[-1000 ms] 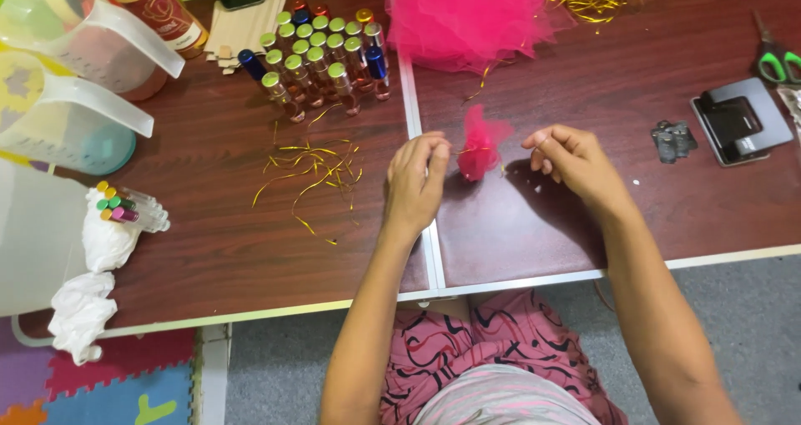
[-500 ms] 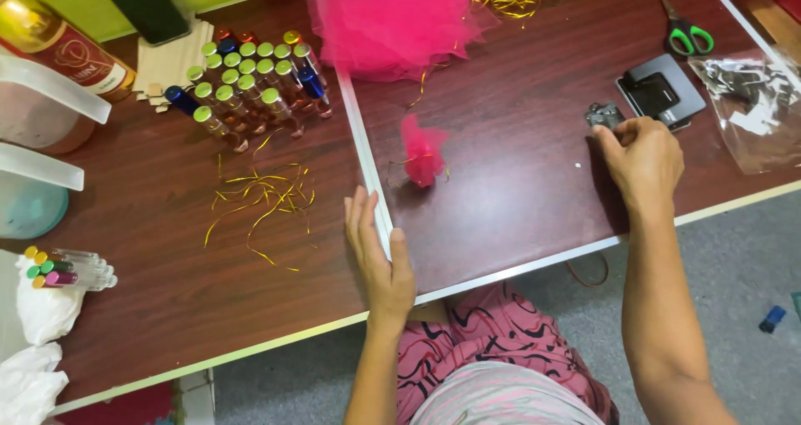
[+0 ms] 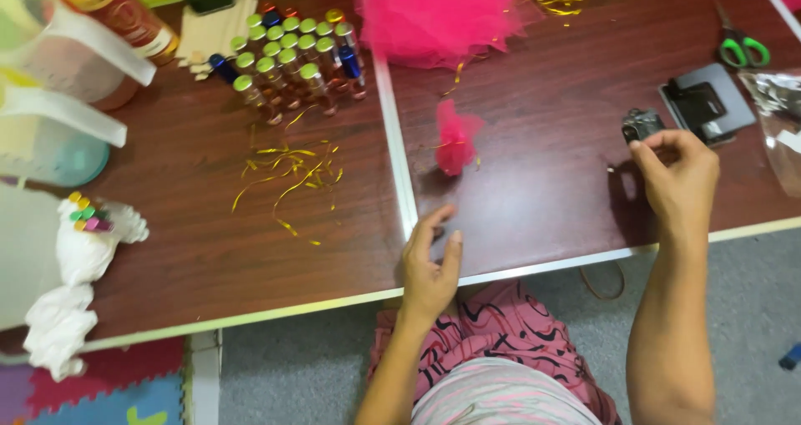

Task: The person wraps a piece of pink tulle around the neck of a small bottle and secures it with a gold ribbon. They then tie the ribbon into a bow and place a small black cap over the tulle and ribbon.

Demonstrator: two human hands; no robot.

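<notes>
Brown wood-look tabletop [image 3: 209, 250] — grey floor [image 3: 734, 325], perhaps carpet

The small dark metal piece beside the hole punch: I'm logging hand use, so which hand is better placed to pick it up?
The right hand. Its fingertips are right at the small dark metal piece, while the left hand rests on the table edge, far off.

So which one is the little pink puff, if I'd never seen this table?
Start at the pale seam that splits the brown table in two. Just right of it, below the big pink net heap at the far edge, lies the little pink puff, alone on bare wood. It is far smaller than the heap and bunched up.
</notes>
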